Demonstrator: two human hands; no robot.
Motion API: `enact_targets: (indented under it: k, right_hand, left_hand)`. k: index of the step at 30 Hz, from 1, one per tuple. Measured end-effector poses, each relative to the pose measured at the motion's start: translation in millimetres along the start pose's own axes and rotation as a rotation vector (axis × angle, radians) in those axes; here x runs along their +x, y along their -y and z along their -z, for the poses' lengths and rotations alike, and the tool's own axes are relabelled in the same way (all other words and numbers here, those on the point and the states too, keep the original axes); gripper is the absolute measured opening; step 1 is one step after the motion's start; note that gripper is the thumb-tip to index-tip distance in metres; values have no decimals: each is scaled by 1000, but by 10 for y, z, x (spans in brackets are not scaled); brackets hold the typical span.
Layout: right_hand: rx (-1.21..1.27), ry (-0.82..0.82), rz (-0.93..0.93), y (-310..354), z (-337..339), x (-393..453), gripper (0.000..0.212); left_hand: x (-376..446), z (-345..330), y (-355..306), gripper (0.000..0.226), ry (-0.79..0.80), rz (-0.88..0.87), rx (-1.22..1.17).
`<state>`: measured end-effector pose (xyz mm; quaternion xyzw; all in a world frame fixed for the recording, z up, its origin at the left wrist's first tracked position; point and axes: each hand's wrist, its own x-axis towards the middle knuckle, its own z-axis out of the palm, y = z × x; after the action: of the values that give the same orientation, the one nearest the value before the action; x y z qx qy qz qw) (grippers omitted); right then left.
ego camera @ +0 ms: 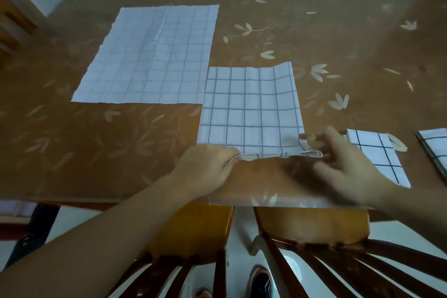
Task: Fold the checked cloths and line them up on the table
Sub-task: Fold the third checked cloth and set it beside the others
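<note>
While left hand (208, 167) pinches cloth (251, 109) (near edge)

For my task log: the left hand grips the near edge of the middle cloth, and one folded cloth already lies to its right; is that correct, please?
Not quite: the head view shows two folded cloths to its right, not one. The left hand does grip the near edge of the middle cloth.
</note>
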<state>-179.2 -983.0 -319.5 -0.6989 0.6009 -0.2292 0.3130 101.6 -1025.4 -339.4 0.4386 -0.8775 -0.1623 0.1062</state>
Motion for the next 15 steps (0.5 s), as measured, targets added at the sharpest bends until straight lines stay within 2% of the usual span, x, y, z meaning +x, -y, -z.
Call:
enact_targets:
  k: [2,3,4,6,7,9,12,14,15]
  right_hand:
    - [-176,135,-14,-55,12,46,66]
    - [-251,151,-2,-88,-5,87,71]
    - [-281,141,17,-104,-28,127,63]
    - [-265,113,20,-134,-36,204,29]
    - [-241,110,-11,-153,-24,233,21]
    - [-140,129,-126,-181,34,286,28]
    - [58,206,-335,-155,144,324,31]
    - [164,217,-410,-156,178,336,32]
    - [201,207,-429,-157,184,345,32]
  left_hand:
    - [32,130,-3,19,74,1,-50]
    - [57,187,-16,23,115,-2,-60]
    - [78,235,-30,30,154,7,-78]
    - [114,309,-10,40,208,62,-158]
    - [126,350,17,41,217,98,-203]
    - [138,470,106,38,243,193,-260]
    - [77,627,294,10,263,366,-507]
    - [17,607,401,14,225,439,-670]
    - [-3,554,446,9,185,458,-656]
